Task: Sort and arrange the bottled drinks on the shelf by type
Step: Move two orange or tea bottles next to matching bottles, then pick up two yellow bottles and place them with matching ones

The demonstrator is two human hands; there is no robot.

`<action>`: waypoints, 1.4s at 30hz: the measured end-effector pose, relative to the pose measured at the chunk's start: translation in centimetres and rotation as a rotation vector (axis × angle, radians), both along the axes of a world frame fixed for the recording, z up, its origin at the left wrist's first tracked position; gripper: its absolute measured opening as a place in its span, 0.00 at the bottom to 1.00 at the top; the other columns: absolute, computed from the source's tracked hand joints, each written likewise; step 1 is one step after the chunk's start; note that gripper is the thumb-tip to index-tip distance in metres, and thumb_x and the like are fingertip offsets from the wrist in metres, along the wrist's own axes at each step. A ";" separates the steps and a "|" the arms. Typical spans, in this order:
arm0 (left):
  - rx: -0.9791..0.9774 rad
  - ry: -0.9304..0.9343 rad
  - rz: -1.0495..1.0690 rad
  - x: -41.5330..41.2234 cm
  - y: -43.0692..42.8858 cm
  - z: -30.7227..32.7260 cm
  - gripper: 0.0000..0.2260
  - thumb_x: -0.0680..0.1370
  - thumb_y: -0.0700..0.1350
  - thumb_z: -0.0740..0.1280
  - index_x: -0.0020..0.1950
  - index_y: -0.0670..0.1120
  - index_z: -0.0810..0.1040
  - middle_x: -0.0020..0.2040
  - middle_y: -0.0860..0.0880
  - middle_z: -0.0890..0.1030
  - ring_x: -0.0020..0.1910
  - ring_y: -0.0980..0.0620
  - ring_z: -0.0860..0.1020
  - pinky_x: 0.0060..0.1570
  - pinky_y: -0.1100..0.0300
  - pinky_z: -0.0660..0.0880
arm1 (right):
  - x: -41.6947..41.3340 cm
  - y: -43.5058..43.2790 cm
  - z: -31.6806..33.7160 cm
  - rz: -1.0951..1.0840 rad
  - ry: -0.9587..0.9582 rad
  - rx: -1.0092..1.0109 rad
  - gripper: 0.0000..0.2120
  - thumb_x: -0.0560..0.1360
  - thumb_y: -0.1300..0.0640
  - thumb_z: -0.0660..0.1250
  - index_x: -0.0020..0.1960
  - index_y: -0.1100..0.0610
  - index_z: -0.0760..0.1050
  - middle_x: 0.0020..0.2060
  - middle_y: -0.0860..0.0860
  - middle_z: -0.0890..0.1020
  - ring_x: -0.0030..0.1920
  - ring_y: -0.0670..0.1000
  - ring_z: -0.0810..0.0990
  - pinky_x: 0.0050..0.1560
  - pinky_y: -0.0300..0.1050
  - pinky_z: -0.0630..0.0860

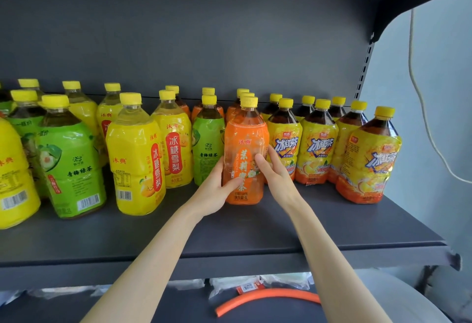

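An orange-labelled bottle with a yellow cap stands upright on the dark grey shelf, in front of a row of like orange bottles. My left hand wraps its lower left side. My right hand presses its right side, thumb across the label. Left of it stand a green-labelled bottle and yellow pear-drink bottles. To the right are several yellow iced-tea bottles with dark liquid.
More green bottles and a yellow one crowd the shelf's left end. The shelf's front strip is bare. A white cable hangs beside the right upright. Below, an orange hose lies on a lower shelf among plastic packets.
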State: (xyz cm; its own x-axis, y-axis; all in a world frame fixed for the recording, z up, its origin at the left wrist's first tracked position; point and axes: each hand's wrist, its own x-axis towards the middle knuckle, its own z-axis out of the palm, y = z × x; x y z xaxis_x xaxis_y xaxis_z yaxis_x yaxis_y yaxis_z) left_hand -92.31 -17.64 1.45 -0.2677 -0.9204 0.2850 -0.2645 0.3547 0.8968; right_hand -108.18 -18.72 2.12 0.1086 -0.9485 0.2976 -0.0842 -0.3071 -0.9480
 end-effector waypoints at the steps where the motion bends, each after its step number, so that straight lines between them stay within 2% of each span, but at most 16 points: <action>1: 0.001 0.000 0.000 0.0 0.0 0.0 0.26 0.79 0.48 0.62 0.74 0.55 0.54 0.62 0.60 0.68 0.58 0.64 0.68 0.46 0.76 0.70 | 0.0 0.1 0.0 -0.005 0.004 0.000 0.31 0.79 0.46 0.60 0.78 0.50 0.52 0.69 0.50 0.73 0.65 0.48 0.75 0.64 0.46 0.73; 5: -0.005 -0.004 0.029 -0.2 0.1 -0.1 0.26 0.78 0.49 0.62 0.74 0.56 0.55 0.68 0.55 0.67 0.64 0.59 0.68 0.60 0.64 0.68 | 0.1 0.2 0.0 -0.020 0.037 -0.025 0.30 0.79 0.45 0.59 0.77 0.49 0.55 0.67 0.47 0.74 0.64 0.46 0.75 0.65 0.49 0.74; 8: -0.022 -0.099 0.141 -0.3 0.3 -0.1 0.27 0.78 0.51 0.63 0.74 0.54 0.55 0.70 0.48 0.60 0.68 0.51 0.64 0.65 0.55 0.65 | 0.0 0.6 0.1 -0.068 0.081 -0.054 0.28 0.79 0.45 0.59 0.76 0.51 0.57 0.65 0.46 0.75 0.62 0.45 0.76 0.64 0.48 0.75; 10: -0.026 -0.115 0.166 -0.4 0.3 -0.1 0.28 0.78 0.52 0.63 0.74 0.54 0.55 0.69 0.47 0.59 0.69 0.50 0.63 0.66 0.55 0.64 | -0.1 0.6 0.1 -0.101 0.106 -0.062 0.27 0.80 0.45 0.59 0.76 0.51 0.59 0.66 0.47 0.75 0.63 0.46 0.76 0.64 0.50 0.75; 13: -0.027 -0.116 0.161 -0.6 0.4 0.1 0.28 0.78 0.51 0.63 0.74 0.53 0.56 0.68 0.46 0.60 0.68 0.49 0.64 0.66 0.54 0.65 | 0.0 0.5 0.0 -0.161 0.149 -0.089 0.31 0.76 0.37 0.59 0.74 0.50 0.62 0.66 0.50 0.74 0.65 0.49 0.74 0.64 0.56 0.74; 16: -0.035 -0.108 0.198 -0.7 0.5 0.1 0.28 0.76 0.52 0.65 0.74 0.52 0.59 0.68 0.47 0.63 0.67 0.48 0.67 0.66 0.52 0.67 | 0.2 0.6 0.0 -0.260 0.228 -0.128 0.29 0.77 0.38 0.58 0.73 0.52 0.64 0.64 0.52 0.73 0.65 0.51 0.72 0.64 0.57 0.74; 19: -0.075 -0.099 0.240 -0.6 1.2 0.1 0.27 0.75 0.51 0.67 0.73 0.50 0.63 0.68 0.47 0.69 0.66 0.48 0.71 0.64 0.51 0.70 | 0.3 1.1 0.1 -0.339 0.291 -0.151 0.36 0.72 0.30 0.56 0.71 0.53 0.67 0.61 0.52 0.77 0.62 0.53 0.76 0.61 0.58 0.76; 20: -0.079 -0.112 0.240 -0.4 1.5 0.2 0.27 0.76 0.49 0.67 0.73 0.49 0.63 0.68 0.48 0.71 0.65 0.48 0.72 0.62 0.53 0.71 | 0.4 1.5 0.2 -0.363 0.310 -0.145 0.35 0.73 0.31 0.57 0.71 0.54 0.68 0.61 0.52 0.79 0.61 0.53 0.77 0.60 0.58 0.76; 22: -0.107 -0.188 0.254 0.2 2.3 0.3 0.24 0.77 0.46 0.66 0.72 0.47 0.65 0.66 0.48 0.74 0.59 0.50 0.77 0.57 0.58 0.73 | 0.6 2.6 0.5 -0.431 0.365 -0.158 0.27 0.78 0.41 0.61 0.72 0.55 0.67 0.60 0.53 0.80 0.59 0.54 0.79 0.58 0.55 0.77; 25: -0.253 -0.307 0.376 2.1 3.8 0.5 0.16 0.78 0.46 0.65 0.65 0.45 0.74 0.57 0.48 0.80 0.48 0.57 0.77 0.49 0.66 0.73 | 0.5 4.2 0.2 -0.563 0.488 -0.277 0.18 0.78 0.50 0.65 0.65 0.56 0.74 0.54 0.53 0.81 0.51 0.54 0.80 0.51 0.51 0.77; 28: -0.417 -0.258 0.529 4.8 5.3 0.2 0.11 0.76 0.44 0.67 0.57 0.43 0.79 0.49 0.49 0.82 0.45 0.56 0.79 0.46 0.64 0.75 | 1.3 5.7 -0.1 -0.566 0.477 -0.371 0.11 0.77 0.54 0.66 0.56 0.58 0.77 0.49 0.52 0.81 0.43 0.52 0.79 0.45 0.52 0.78; 31: -0.539 -0.213 0.693 7.6 6.1 -0.1 0.07 0.75 0.42 0.69 0.52 0.42 0.80 0.47 0.48 0.80 0.44 0.51 0.78 0.45 0.56 0.76 | 3.4 6.4 -0.1 -0.491 0.433 -0.397 0.07 0.77 0.56 0.67 0.52 0.57 0.79 0.45 0.50 0.80 0.41 0.51 0.79 0.44 0.53 0.78; 34: -0.564 -0.145 0.873 10.3 5.9 -0.2 0.14 0.73 0.45 0.72 0.55 0.41 0.76 0.52 0.44 0.74 0.50 0.44 0.76 0.48 0.49 0.75 | 6.2 6.0 0.2 -0.419 0.410 -0.434 0.04 0.76 0.58 0.68 0.48 0.57 0.80 0.42 0.48 0.79 0.39 0.48 0.77 0.42 0.45 0.76; 37: -0.496 -0.080 0.926 12.2 5.4 0.5 0.28 0.69 0.50 0.75 0.62 0.40 0.69 0.58 0.41 0.69 0.58 0.43 0.71 0.55 0.50 0.72 | 9.0 4.9 0.9 -0.356 0.402 -0.426 0.05 0.76 0.58 0.67 0.49 0.58 0.80 0.44 0.50 0.81 0.39 0.44 0.77 0.41 0.35 0.72; 40: -0.404 -0.067 0.799 13.2 4.5 1.3 0.42 0.66 0.56 0.75 0.71 0.42 0.59 0.66 0.43 0.67 0.65 0.47 0.67 0.61 0.56 0.67 | 12.1 3.1 1.6 -0.320 0.358 -0.408 0.06 0.77 0.57 0.67 0.52 0.58 0.79 0.47 0.53 0.81 0.45 0.47 0.79 0.46 0.40 0.76; 42: -0.361 -0.106 0.727 13.9 4.0 1.6 0.47 0.66 0.58 0.74 0.75 0.45 0.51 0.72 0.45 0.62 0.70 0.47 0.64 0.63 0.57 0.63 | 14.0 1.8 2.3 -0.317 0.311 -0.396 0.09 0.77 0.57 0.67 0.56 0.58 0.78 0.50 0.53 0.82 0.50 0.48 0.79 0.51 0.44 0.78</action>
State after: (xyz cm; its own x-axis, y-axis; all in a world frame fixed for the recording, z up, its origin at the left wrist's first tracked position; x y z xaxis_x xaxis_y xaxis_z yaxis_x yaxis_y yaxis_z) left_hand -78.38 -13.64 3.08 0.3187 -0.7307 0.6038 -0.6169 0.3237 0.7174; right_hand -94.15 -16.92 4.40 -0.0225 -0.7720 0.6352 -0.4849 -0.5472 -0.6822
